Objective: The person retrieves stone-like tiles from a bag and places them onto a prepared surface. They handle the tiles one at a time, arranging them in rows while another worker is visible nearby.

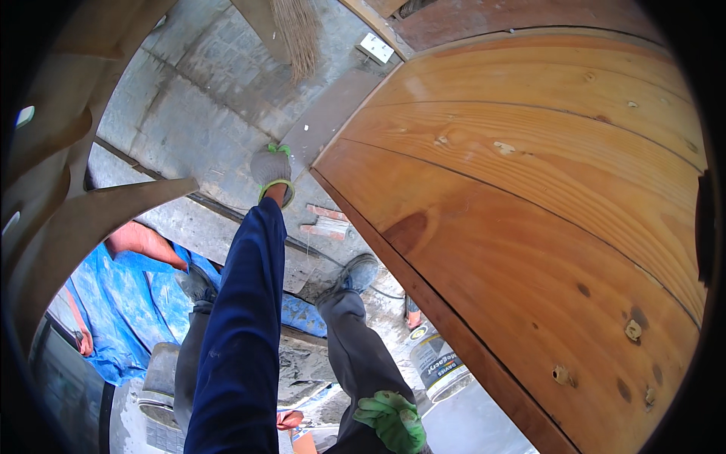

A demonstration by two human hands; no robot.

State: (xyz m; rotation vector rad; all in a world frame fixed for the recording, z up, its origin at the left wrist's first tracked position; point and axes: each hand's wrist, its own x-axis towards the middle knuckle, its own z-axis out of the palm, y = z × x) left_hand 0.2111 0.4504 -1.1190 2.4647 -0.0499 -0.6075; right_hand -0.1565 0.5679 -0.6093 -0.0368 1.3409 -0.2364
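My left hand [272,166], in a grey knit glove with green at the fingers, reaches out low over the concrete floor near the corner of a large varnished wooden panel [522,189]. Its back faces up and hides most of the fingers, so whether it grips anything cannot be made out. My right hand [392,420], in a green-coated glove, rests by my right knee with its fingers loosely spread and nothing visible in them. Close to the left hand, a small reddish and grey block [327,223] lies on the floor.
A brown plastic chair [72,204] stands at the left. Beyond lie a straw broom [296,34] and a white socket box [375,48]. Blue tarp [113,310] spreads by my left foot. A paint bucket [440,371] stands under the panel's edge. A dark cable [321,253] crosses the floor.
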